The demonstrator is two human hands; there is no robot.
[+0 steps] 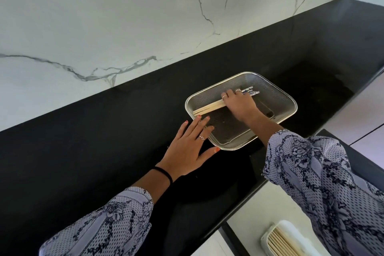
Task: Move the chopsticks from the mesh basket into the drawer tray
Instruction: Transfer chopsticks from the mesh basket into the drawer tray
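Observation:
A rectangular steel mesh basket (278,97) sits on the black counter. Inside it lie several pale wooden chopsticks (209,107) with blue-and-white patterned ends (250,90). My right hand (239,104) is inside the basket, its fingers closed over the middle of the chopstick bundle. My left hand (188,147) lies flat with fingers spread on the counter, touching the basket's left corner. At the bottom right, a white drawer tray (286,227) in an open drawer holds several more wooden chopsticks (284,244).
The black counter (104,141) runs along a white marble backsplash (104,27). The open drawer (245,214) sits below the counter's front edge at the bottom right. White cabinet fronts (367,122) stand at the right.

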